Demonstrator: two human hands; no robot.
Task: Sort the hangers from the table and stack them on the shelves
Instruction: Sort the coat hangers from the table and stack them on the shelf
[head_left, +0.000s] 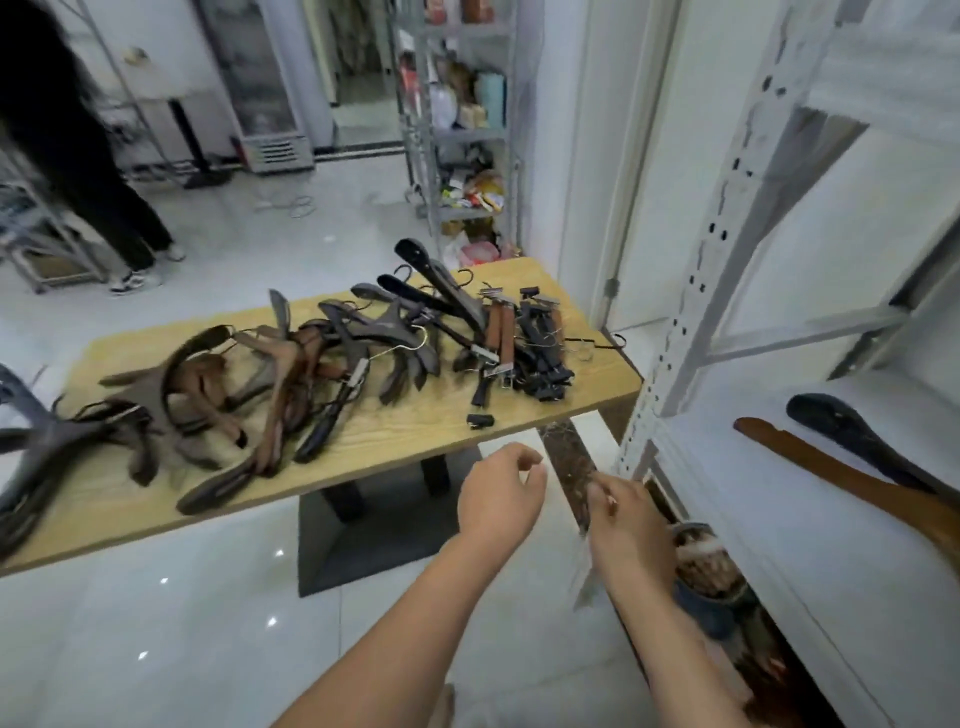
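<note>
A heap of dark and brown wooden hangers (270, 379) covers the light wooden table (597, 387), with a bundle of black and brown clip hangers (524, 343) at its right end. On the white shelf (779, 499) to the right lie a brown hanger (852, 483) and a black hanger (852, 436). My left hand (501, 493) hovers below the table's front edge, fingers loosely curled, holding nothing. My right hand (626, 519) is beside the shelf's upright post, blurred, and appears empty.
A white perforated shelf post (691, 291) rises at the right. A grey wire rack (467, 130) with goods stands behind the table. A person in black (78, 156) stands at the far left. A container (701, 566) sits on the floor under the shelf.
</note>
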